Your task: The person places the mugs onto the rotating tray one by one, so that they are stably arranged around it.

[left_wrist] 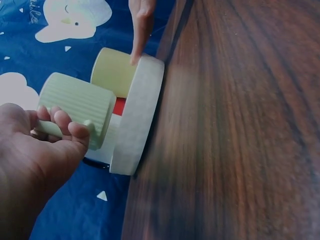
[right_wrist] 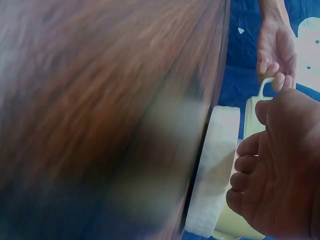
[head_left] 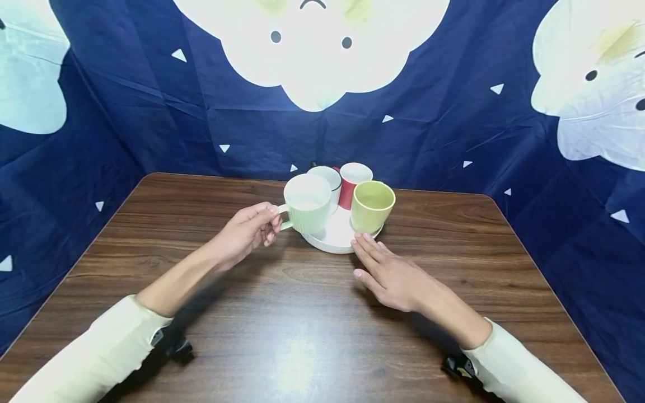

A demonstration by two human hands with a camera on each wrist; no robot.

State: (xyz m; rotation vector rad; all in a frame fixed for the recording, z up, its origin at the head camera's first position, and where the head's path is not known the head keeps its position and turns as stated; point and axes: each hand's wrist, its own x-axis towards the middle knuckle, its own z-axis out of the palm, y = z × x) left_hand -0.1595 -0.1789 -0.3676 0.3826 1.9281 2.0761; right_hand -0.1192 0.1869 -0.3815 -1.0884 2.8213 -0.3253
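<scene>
My left hand (head_left: 246, 235) pinches the handle of a pale green ribbed mug (head_left: 308, 215). In the left wrist view the mug's base hangs a little above the round white tray (left_wrist: 138, 120). Fingers extended, my right hand (head_left: 395, 278) reaches to the tray's front right rim, beside a yellow-green cup (head_left: 373, 215) standing on the tray. Whether the fingertips touch the rim or the cup, I cannot tell. Behind the mug, partly hidden, are a white cup with a dark rim (head_left: 336, 193) and a red cup with a white inside (head_left: 346, 193).
The tray stands near the far edge of a brown wood-grain table (head_left: 302, 313). A dark blue cloth (head_left: 242, 123) with white cloud faces hangs behind the table and along both sides.
</scene>
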